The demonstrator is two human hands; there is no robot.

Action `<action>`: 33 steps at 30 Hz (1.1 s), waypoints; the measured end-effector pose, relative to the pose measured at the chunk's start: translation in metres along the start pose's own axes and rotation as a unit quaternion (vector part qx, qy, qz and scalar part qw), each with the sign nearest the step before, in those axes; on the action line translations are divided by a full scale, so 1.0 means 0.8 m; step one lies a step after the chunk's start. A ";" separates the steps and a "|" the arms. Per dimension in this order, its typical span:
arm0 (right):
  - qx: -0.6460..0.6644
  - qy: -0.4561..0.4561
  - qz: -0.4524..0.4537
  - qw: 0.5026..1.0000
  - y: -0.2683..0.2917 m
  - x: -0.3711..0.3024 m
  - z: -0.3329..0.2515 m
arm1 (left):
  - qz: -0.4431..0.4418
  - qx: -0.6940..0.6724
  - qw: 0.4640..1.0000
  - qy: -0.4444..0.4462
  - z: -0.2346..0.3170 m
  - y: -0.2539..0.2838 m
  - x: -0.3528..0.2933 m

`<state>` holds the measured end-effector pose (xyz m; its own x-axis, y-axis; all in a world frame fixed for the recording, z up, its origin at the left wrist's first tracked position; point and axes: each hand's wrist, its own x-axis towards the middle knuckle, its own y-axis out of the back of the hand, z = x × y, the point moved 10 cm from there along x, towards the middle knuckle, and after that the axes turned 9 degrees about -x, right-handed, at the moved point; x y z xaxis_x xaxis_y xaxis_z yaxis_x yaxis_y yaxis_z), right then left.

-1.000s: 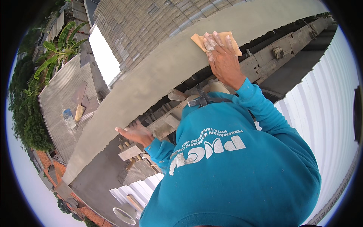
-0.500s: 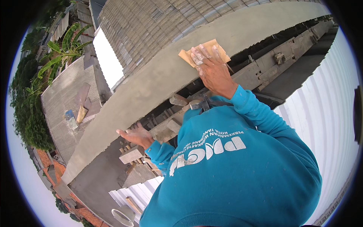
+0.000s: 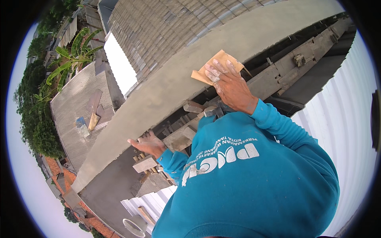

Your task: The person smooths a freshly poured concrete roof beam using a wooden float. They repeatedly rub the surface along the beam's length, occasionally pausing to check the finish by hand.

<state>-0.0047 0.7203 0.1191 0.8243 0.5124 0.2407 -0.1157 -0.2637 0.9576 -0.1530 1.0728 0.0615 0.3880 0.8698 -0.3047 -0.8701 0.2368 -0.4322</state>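
My right hand, its fingertips smeared with white powder, presses a creased sheet of tan paper onto a smooth grey plastered surface. The fingers lie over the paper, hiding part of it. Farther left, my left hand rests by the near edge of that surface, fingers spread and holding nothing. Its fingertips are pale with dust. Both forearms are in blue sleeves.
Between my body and the plastered band runs a dark gap with a wooden beam and wood blocks. Roof tiles lie beyond. White corrugated sheeting is at right, a white bucket at lower left.
My right hand and the paper have slid a little toward me, and the paper's left corner has swung nearer. The view has shifted slightly. My left hand stays at the edge.
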 end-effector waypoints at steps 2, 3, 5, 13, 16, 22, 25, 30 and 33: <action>-0.004 -0.017 -0.002 1.000 0.012 -0.012 0.034 | 0.003 0.008 1.000 0.000 0.001 0.002 0.002; -0.009 -0.040 0.007 0.999 0.015 -0.003 0.062 | 0.006 0.013 1.000 0.002 0.000 0.006 0.001; -0.034 -0.075 0.032 0.996 0.010 0.020 0.096 | -0.012 0.023 1.000 0.006 -0.003 0.003 0.004; 0.021 -0.008 0.014 1.000 0.004 -0.001 0.026 | -0.014 0.008 1.000 0.008 -0.002 0.005 0.008; -0.012 -0.050 0.024 0.998 0.009 0.010 0.080 | -0.026 0.005 1.000 0.006 -0.004 0.014 0.013; 0.028 -0.005 0.038 0.999 -0.026 0.069 0.022 | -0.026 0.020 0.999 0.001 -0.013 0.003 0.014; 0.169 0.063 -0.015 0.983 -0.010 0.026 -0.051 | -0.013 0.018 1.000 -0.010 -0.001 -0.002 0.009; 0.397 -0.094 0.085 0.909 0.090 -0.011 0.037 | -0.042 0.011 0.999 0.016 -0.015 0.020 0.035; 0.442 -0.284 0.201 0.827 0.139 -0.057 0.118 | -0.017 0.030 0.999 0.009 -0.008 0.010 0.019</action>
<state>-0.0027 0.5905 0.1994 0.9739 -0.1621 0.1588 -0.2005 -0.9425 0.2673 -0.1522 1.0852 0.0478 0.4229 0.8529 -0.3061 -0.8726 0.2921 -0.3914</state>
